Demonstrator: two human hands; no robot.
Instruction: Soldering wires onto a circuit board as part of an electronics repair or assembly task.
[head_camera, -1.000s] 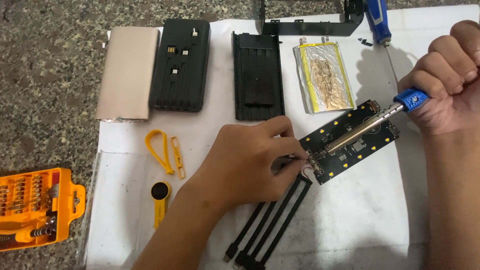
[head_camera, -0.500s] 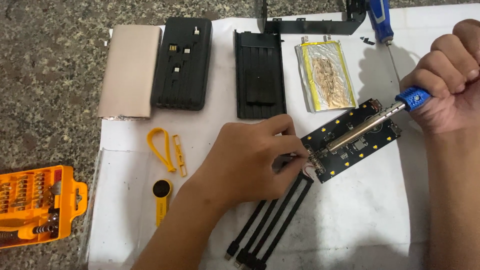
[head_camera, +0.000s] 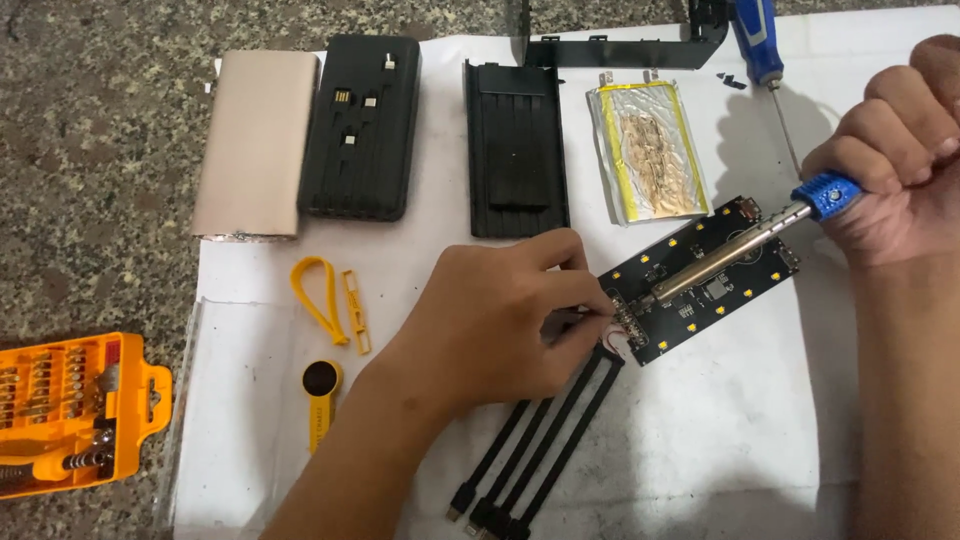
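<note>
While hands flank it, circuit board (head_camera: 700, 280) lies between.

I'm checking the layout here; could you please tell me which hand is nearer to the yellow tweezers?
Left. The left hand lies just right of the yellow tweezers, pinching at the circuit board edge. The right hand is far across the sheet, gripping the soldering iron.

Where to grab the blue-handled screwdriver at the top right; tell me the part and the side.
Grip the blue handle of the screwdriver from the right, across its width. The handle is thick and lies flat, while the thin shaft points down toward the right hand.
</note>
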